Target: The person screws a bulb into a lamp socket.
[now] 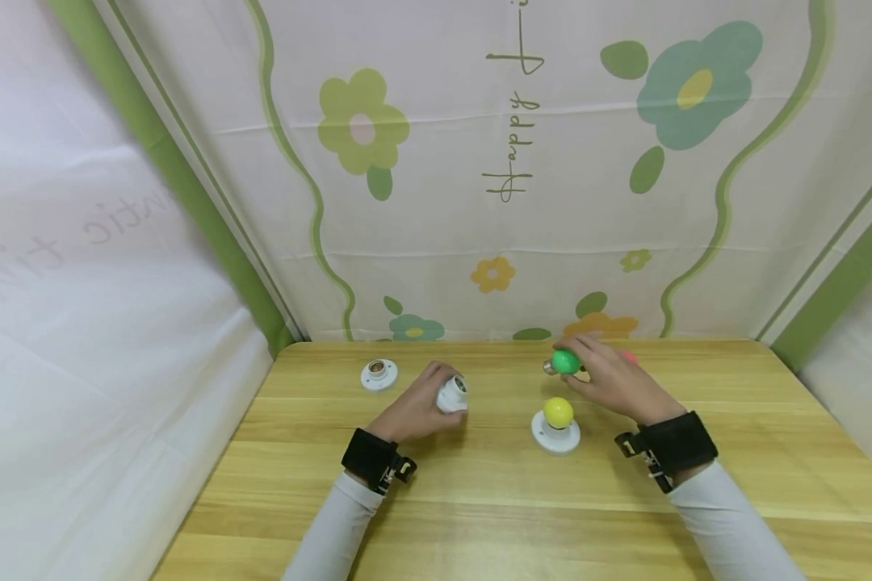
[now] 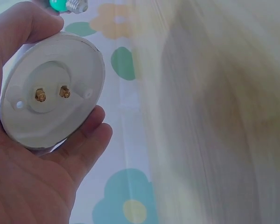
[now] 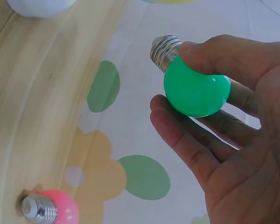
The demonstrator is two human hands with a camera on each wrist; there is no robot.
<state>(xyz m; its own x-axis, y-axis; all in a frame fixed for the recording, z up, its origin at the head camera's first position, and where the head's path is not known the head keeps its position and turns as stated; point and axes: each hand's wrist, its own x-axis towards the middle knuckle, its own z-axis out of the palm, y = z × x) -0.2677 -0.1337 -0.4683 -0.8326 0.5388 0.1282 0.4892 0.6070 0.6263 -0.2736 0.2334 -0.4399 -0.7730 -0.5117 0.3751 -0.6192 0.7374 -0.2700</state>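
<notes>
A white bulb socket (image 1: 451,394) is gripped in my left hand (image 1: 418,406), raised and tilted over the table. Its flat underside with two brass screws (image 2: 52,94) faces the left wrist camera. My right hand (image 1: 610,378) pinches a green light bulb (image 1: 566,361) between thumb and fingers, its metal screw base (image 3: 165,50) pointing left toward the socket. Bulb and socket are apart. Below the right hand, a yellow bulb (image 1: 558,412) stands upright in another white socket (image 1: 555,440) on the table.
A third white socket (image 1: 379,374), with no bulb in it, lies at the table's back left. Behind the right hand a pink bulb (image 3: 63,208) lies on its side on the wooden table (image 1: 472,516). A flowered curtain (image 1: 436,218) hangs along the back edge.
</notes>
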